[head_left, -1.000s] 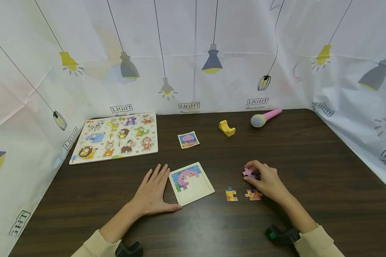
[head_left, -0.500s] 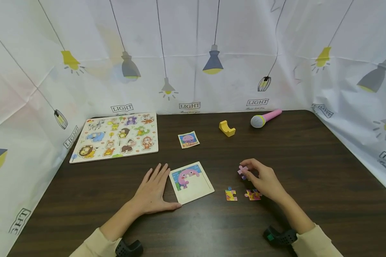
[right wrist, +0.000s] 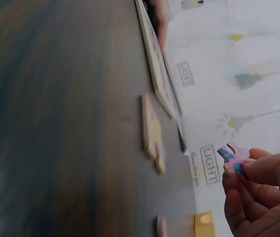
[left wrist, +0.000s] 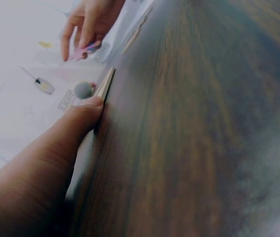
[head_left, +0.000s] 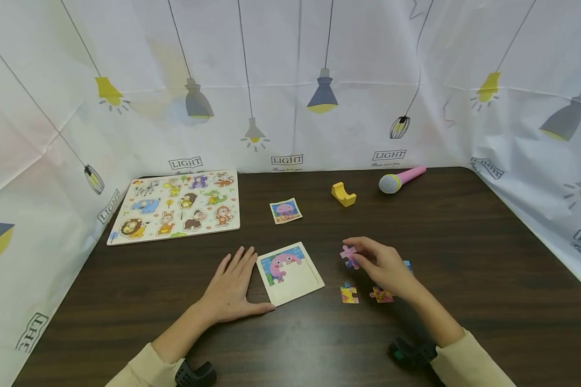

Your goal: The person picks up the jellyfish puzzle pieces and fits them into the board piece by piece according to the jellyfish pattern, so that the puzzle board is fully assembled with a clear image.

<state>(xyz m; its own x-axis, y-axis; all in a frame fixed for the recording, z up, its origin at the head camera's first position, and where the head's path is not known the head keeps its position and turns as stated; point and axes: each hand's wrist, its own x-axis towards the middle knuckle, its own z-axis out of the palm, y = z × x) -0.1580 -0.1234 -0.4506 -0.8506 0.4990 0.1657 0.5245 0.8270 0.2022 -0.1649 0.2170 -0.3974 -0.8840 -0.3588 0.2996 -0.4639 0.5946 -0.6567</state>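
My right hand pinches a pink jigsaw piece between thumb and fingers, lifted above the table in the right wrist view. My left hand lies spread on the table, its thumb and forefinger at the left edge of a square wooden puzzle tray. Part of a pink creature on blue fills the tray's upper left; the rest shows bare wood. Two yellow-and-pink pieces, one jigsaw piece and another jigsaw piece, lie right of the tray. A blue piece peeks out behind my right hand.
A large animal puzzle board lies at the back left. Behind the tray is a small picture card with a pink creature. A yellow curved block and a pink toy microphone sit farther back, before a printed curtain.
My right hand has moved left toward the tray, raising the pink piece off the table and uncovering a blue piece behind it. The left hand has stayed in place.
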